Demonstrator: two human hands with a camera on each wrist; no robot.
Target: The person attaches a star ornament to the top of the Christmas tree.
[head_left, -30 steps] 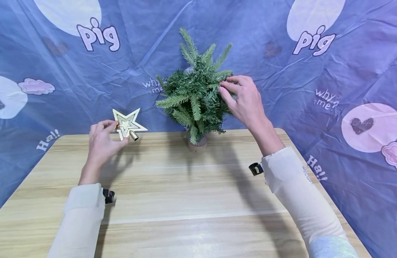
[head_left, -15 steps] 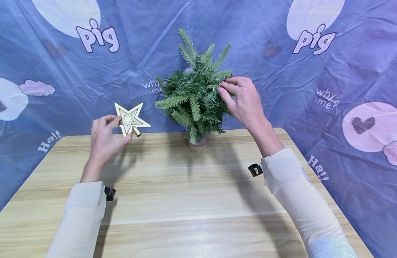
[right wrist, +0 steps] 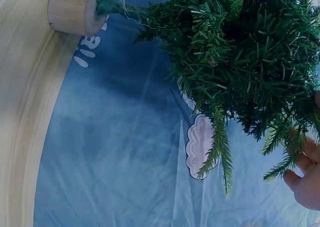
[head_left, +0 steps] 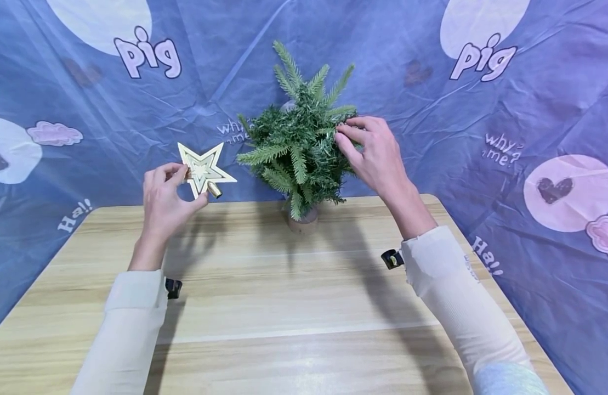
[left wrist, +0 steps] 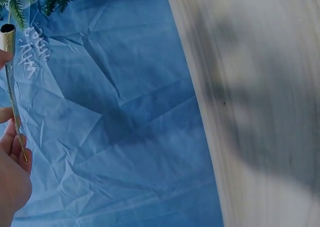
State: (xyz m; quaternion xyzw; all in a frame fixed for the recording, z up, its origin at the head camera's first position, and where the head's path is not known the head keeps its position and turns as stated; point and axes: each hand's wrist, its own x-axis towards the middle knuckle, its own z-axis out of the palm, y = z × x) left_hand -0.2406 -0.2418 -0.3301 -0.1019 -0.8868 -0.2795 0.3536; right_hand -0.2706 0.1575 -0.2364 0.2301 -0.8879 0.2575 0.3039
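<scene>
A gold star tree topper (head_left: 201,168) is pinched between thumb and fingers of my left hand (head_left: 162,200), up off the table and left of the tree. In the left wrist view the star (left wrist: 14,99) shows edge-on, its hollow socket (left wrist: 7,34) at the upper end. A small artificial Christmas tree (head_left: 304,137) stands upright at the back on a round wooden base (head_left: 302,221). At its right side my right hand (head_left: 378,153) pinches the branches with curled fingers. Some of those fingertips are hidden by needles in the right wrist view, where a branch tip (right wrist: 282,167) hangs beside the hand.
The pale wooden table (head_left: 284,307) reaches back to a creased blue cloth backdrop (head_left: 210,66) with printed words, close behind the tree. Black wrist mounts (head_left: 392,259) stick out from both sleeves.
My left hand has lifted the star and brought it slightly right, nearer the tree. The right hand keeps its place at the branches, and the tree stands where it was.
</scene>
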